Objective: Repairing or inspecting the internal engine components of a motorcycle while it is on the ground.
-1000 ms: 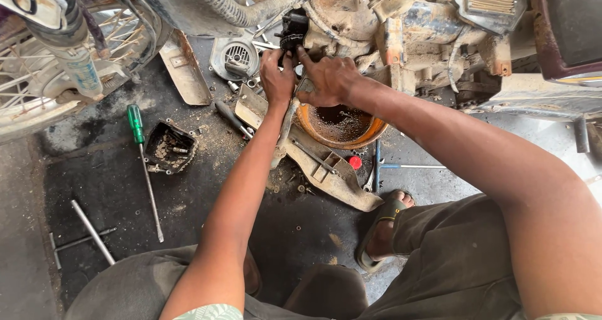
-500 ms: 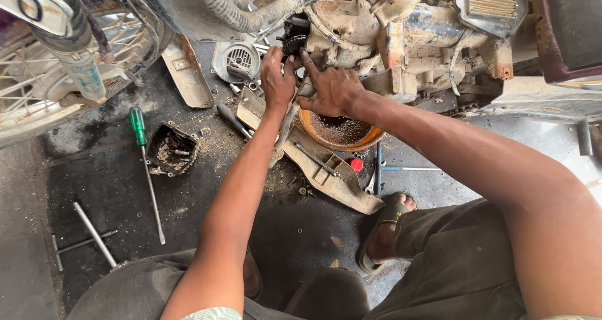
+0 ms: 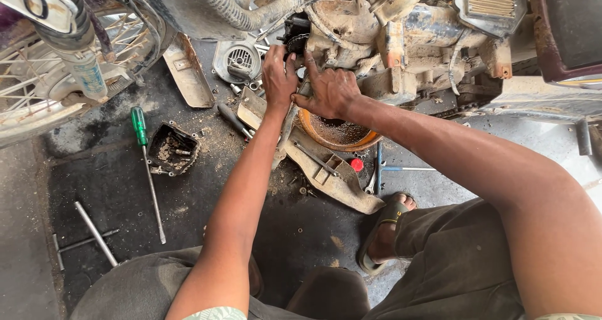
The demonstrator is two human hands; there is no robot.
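Both my hands reach up to the dirty motorcycle engine (image 3: 401, 37). My left hand (image 3: 279, 75) has its fingers curled on a black sprocket-like part (image 3: 295, 34) at the engine's left side. Beside it, my right hand (image 3: 329, 88) presses on the same area with fingers spread, the index finger pointing up at the part. Whether either hand grips a tool is hidden by the fingers. An orange bowl (image 3: 338, 135) holding dark oily residue sits on the floor just below my right hand.
A green-handled screwdriver (image 3: 147, 169) and a small black tray of bolts (image 3: 172, 149) lie at left. A T-shaped wrench (image 3: 94, 232) lies lower left. Engine covers (image 3: 332, 176), a round vented cover (image 3: 237, 61), spanners (image 3: 379, 169) and a red cap (image 3: 356, 164) surround the bowl. Front wheel (image 3: 56, 75) at left.
Both hands have stayed on the engine's left side and shifted only slightly. The view has drifted a little. Nothing on the floor has moved.
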